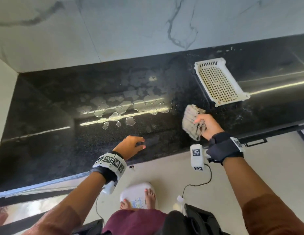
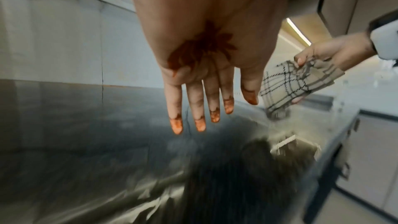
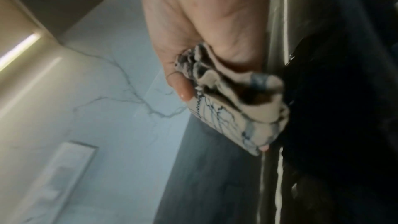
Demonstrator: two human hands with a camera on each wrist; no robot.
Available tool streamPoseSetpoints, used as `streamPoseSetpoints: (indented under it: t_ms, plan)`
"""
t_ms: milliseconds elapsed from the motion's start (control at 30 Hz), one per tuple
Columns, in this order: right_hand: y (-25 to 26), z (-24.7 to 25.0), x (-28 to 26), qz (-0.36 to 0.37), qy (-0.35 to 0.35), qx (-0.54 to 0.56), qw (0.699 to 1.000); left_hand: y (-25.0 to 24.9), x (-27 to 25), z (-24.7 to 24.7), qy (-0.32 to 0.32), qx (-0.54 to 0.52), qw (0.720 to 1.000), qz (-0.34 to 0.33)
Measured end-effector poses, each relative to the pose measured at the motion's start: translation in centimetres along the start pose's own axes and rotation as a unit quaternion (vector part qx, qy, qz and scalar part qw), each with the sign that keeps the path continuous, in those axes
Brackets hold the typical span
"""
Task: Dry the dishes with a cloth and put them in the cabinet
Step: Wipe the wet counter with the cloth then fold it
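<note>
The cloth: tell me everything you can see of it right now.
The cloth is beige woven fabric with a dark checked line pattern, clearest in the left wrist view. It is bunched and folded into a wad, not spread out. The right hand grips it, thumb on one side and fingers curled round the other, holding it above the black countertop just in front of the white perforated basket. Whether it is damp cannot be told.

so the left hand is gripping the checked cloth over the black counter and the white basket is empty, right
Not quite: the right hand grips the checked cloth, as the head view shows. The left hand holds nothing, fingers straight in the left wrist view. The rest stands: black counter, white basket empty.
</note>
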State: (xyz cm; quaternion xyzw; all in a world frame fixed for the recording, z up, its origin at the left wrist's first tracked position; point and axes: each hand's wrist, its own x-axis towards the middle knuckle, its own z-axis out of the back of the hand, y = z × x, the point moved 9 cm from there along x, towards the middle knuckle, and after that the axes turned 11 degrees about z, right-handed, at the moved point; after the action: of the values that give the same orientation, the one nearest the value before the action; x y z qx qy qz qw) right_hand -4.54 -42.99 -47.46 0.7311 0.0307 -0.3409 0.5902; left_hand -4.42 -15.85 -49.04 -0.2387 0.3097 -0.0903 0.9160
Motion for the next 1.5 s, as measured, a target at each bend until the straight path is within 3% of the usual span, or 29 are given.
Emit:
streamPoseSetpoints:
  t_ms: [67, 167, 267, 367, 433, 500, 567, 800, 933, 1000, 1067, 1133, 1167, 1233, 1300, 1333, 1367, 1433, 1500]
  plan:
    - [1.6, -5.1, -1.9, 0.008, 0.102, 0.034, 0.994, -2.1, -0.6, 3.1, -0.035, -0.091, 0.995, -0.014]
    - [4.1, -12.4, -5.9, 0.039, 0.2, 0.027, 0.979, -3.9, -1.9, 7.1, -0.058, -0.229, 0.972, 0.004]
    - [5.7, -18.5, -9.8, 0.086, 0.279, -0.005, 0.956, -4.8, -3.4, 9.1, -0.009, -0.426, 0.903, 0.052]
    - [6.1, -23.6, -13.4, 0.136, 0.362, -0.057, 0.92, -4.5, -6.2, 12.0, -0.02, -0.56, 0.828, 0.008]
    - [7.6, -25.4, -15.7, 0.244, 0.378, -0.134, 0.883, -3.5, -7.9, 13.6, -0.039, -0.597, 0.801, -0.029]
    - [8.2, -26.9, -17.4, 0.303, 0.394, -0.176, 0.85, -2.1, -9.7, 14.8, -0.045, -0.617, 0.784, -0.052]
    - [7.7, -28.4, -18.3, 0.317, 0.424, -0.211, 0.822, -0.9, -11.1, 15.9, -0.042, -0.629, 0.773, -0.063]
    - [10.7, -31.9, -21.0, 0.449, 0.397, -0.252, 0.76, 3.5, -14.8, 18.8, -0.103, -0.571, 0.812, -0.063]
    - [9.6, -34.1, -21.8, 0.387, 0.455, -0.295, 0.746, 4.8, -15.7, 19.3, -0.085, -0.597, 0.792, -0.089]
    - [9.0, -34.9, -22.4, 0.336, 0.515, -0.279, 0.738, 5.3, -16.1, 19.7, -0.069, -0.627, 0.768, -0.11]
    - [9.1, -35.2, -22.7, 0.345, 0.536, -0.284, 0.716, 6.0, -16.4, 20.3, -0.063, -0.66, 0.736, -0.134]
    - [9.5, -35.5, -22.9, 0.427, 0.503, -0.337, 0.672, 6.6, -16.6, 20.9, -0.06, -0.68, 0.715, -0.152]
    - [9.7, -35.8, -23.0, 0.481, 0.474, -0.377, 0.634, 6.6, -16.7, 21.1, -0.057, -0.68, 0.714, -0.155]
    - [9.7, -36.3, -23.7, 0.58, 0.413, -0.436, 0.55, 6.8, -16.5, 21.3, -0.046, -0.666, 0.73, -0.146]
    - [10.4, -36.4, -24.2, 0.654, 0.366, -0.423, 0.511, 7.0, -16.3, 21.2, -0.028, -0.656, 0.741, -0.141]
    - [11.0, -36.3, -24.4, 0.674, 0.354, -0.397, 0.512, 7.1, -16.2, 21.1, -0.022, -0.654, 0.743, -0.141]
    - [11.8, -36.1, -24.4, 0.672, 0.352, -0.369, 0.537, 7.4, -16.2, 21.1, -0.016, -0.653, 0.744, -0.143]
    - [13.0, -35.8, -23.7, 0.613, 0.364, -0.339, 0.614, 7.7, -16.0, 20.7, -0.006, -0.648, 0.747, -0.147]
    - [14.6, -35.6, -22.7, 0.559, 0.351, -0.311, 0.684, 7.8, -16.2, 20.1, 0.0, -0.626, 0.769, -0.129]
